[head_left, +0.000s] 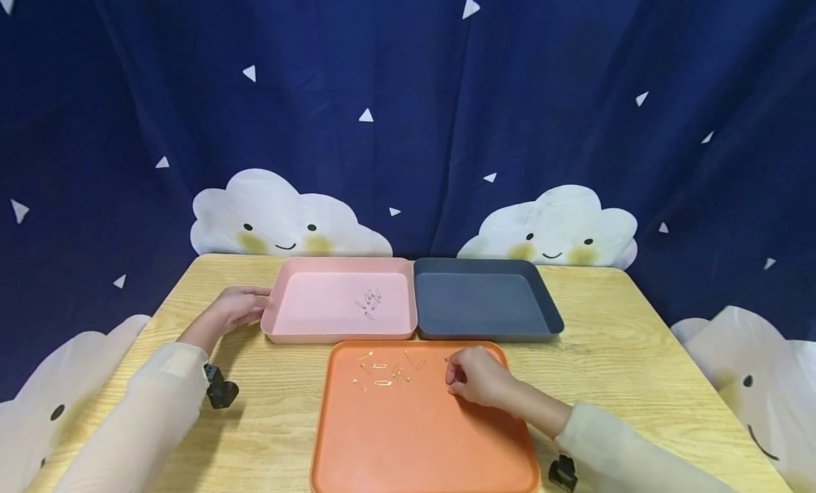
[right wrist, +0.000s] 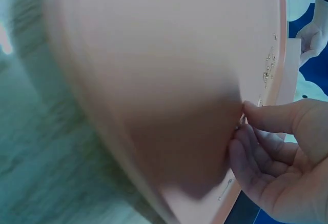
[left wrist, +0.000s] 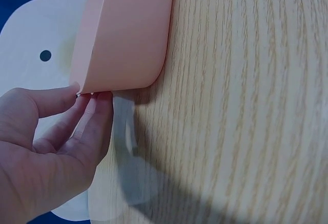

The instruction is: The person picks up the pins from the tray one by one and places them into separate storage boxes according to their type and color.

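My left hand (head_left: pixel 241 307) is at the left end of the pink tray (head_left: pixel 270 323), pinching its rim between thumb and fingertips, as the left wrist view shows. Over the upper right of the orange tray (head_left: pixel 421 443), my right hand (head_left: pixel 479 378) has thumb and fingers together. A small metallic safety pin (right wrist: pixel 240 123) shows between those fingertips in the right wrist view, mostly hidden. Another safety pin (right wrist: pixel 224 189) lies on the orange tray just beyond the hand. Several gold safety pins (head_left: pixel 382 382) are scattered near that tray's far edge. Several silver safety pins (head_left: pixel 370 314) lie in the pink tray.
A dark grey tray (head_left: pixel 487 333) stands right beside the pink one, behind the orange tray. All three rest on a wooden table (head_left: pixel 612 380). A navy curtain (head_left: pixel 408 68) with white clouds hangs behind the table's far edge.
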The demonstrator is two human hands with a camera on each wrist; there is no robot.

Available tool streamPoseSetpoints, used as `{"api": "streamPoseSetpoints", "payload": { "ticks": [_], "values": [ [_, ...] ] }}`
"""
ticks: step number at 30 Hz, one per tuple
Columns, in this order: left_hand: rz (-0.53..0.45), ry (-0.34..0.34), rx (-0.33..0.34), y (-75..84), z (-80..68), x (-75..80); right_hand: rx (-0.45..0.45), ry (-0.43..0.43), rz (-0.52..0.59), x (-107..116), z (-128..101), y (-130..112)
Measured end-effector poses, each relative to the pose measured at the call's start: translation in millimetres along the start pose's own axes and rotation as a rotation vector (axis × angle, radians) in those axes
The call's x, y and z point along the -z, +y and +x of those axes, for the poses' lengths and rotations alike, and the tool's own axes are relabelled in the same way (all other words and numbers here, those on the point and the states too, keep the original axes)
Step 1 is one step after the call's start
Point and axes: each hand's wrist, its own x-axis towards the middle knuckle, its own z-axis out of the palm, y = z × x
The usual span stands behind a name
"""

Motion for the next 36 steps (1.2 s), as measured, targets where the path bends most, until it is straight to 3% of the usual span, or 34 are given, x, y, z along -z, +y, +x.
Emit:
{"api": "streamPoseSetpoints", "payload": {
  "ticks": [8, 13, 22, 26, 30, 36],
  "values": [
    [0.002, 0.005, 0.005, 1.3, 0.2, -0.8, -0.052, 0.008, 0.004, 0.9, 1.7, -1.3],
    [-0.001, 0.002, 0.004, 1.9, 0.0, 0.1, -0.060, -0.037, -0.007, 1.1, 3.7, -4.6],
    [0.006, 0.005, 0.014, 0.3, 0.0, 0.7, 0.019, -0.178, -0.115, 5.1, 5.1, -12.4],
    [0.001, 0.004, 0.014, -1.5, 0.3, 0.4, 0.046, -0.209, -0.094, 7.3, 5.4, -12.1],
    [-0.014, 0.003, 0.008, -2.8, 1.1, 0.7, 0.051, -0.196, 0.024, 9.6, 7.8, -8.9],
    [-0.020, 0.002, 0.001, -1.7, 1.2, 0.6, -0.083, -0.274, 0.445, 10.3, 14.5, -0.9]
  ]
}}
